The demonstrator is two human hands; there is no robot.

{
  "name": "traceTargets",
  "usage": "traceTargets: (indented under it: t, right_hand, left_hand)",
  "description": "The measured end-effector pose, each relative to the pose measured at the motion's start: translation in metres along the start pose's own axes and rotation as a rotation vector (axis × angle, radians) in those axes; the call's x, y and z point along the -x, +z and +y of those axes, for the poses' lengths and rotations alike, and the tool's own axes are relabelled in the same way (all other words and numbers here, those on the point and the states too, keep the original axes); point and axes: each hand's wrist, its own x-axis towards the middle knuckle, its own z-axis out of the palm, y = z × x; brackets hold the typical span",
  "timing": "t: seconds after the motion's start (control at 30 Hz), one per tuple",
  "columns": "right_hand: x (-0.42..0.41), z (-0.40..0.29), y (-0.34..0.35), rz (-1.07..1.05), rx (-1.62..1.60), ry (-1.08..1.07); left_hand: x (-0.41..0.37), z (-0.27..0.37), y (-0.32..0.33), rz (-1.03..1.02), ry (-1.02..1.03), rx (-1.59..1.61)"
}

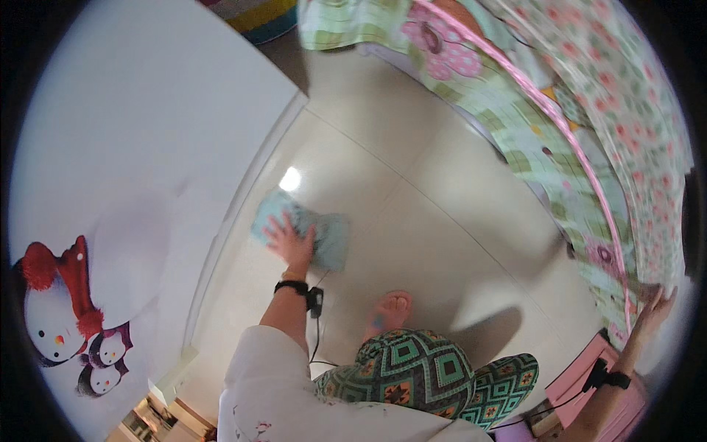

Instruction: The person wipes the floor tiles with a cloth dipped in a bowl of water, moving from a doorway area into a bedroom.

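Observation:
My left hand [290, 243] lies palm down with spread fingers on a light blue-green cloth [331, 240], which is flat on the glossy tiled floor [431, 182]. The cloth looks slightly blurred, and part of it is hidden under the hand. My right hand [657, 304] is far to the right, at the corner of the floral bedding [624, 132]; its fingers touch that edge, but whether they grip it is unclear. Each wrist wears a black band with a small device and a cable.
A white panel with penguin pictures [105, 353] borders the floor on the left. Right of the floor, a green checked bed cover [513, 138] with pink trim hangs down. My bare foot [395, 309] is below the cloth. A pink object [585, 375] lies at the lower right.

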Motion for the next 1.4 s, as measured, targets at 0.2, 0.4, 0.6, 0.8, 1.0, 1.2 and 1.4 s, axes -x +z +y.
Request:
traceTargets:
  t: [0.2, 0.4, 0.6, 0.8, 1.0, 1.2, 1.4]
  right_hand:
    - [0.08, -0.083, -0.018, -0.08, -0.025, -0.202]
    - [0.213, -0.128, -0.046, -0.805, -0.462, 0.022]
    - [0.292, -0.099, -0.057, -1.031, -0.776, 0.022]
    - [0.314, -0.057, -0.071, -1.124, -0.741, -0.226]
    - [0.325, -0.03, -0.069, -1.06, -0.916, -0.501]
    - [0.338, -0.02, -0.088, -1.084, -1.002, -0.648]
    - [0.355, -0.024, -0.083, -1.189, -0.865, -0.52]
  left_hand:
    - [0.011, 0.176, 0.003, 0.011, 0.431, 0.021]
    - [0.078, 0.291, 0.024, -0.081, 0.873, -0.13]
    - [0.221, 0.34, 0.08, -0.251, 1.567, -0.204]
    - [0.318, 0.317, 0.111, -0.487, 1.898, -0.245]
    - [0.329, 0.289, 0.05, -0.436, 1.5, -0.574]
    - [0.352, 0.234, 0.006, -0.334, 1.233, -0.511]
    - [0.346, 0.22, 0.071, -0.21, 1.498, -0.347]
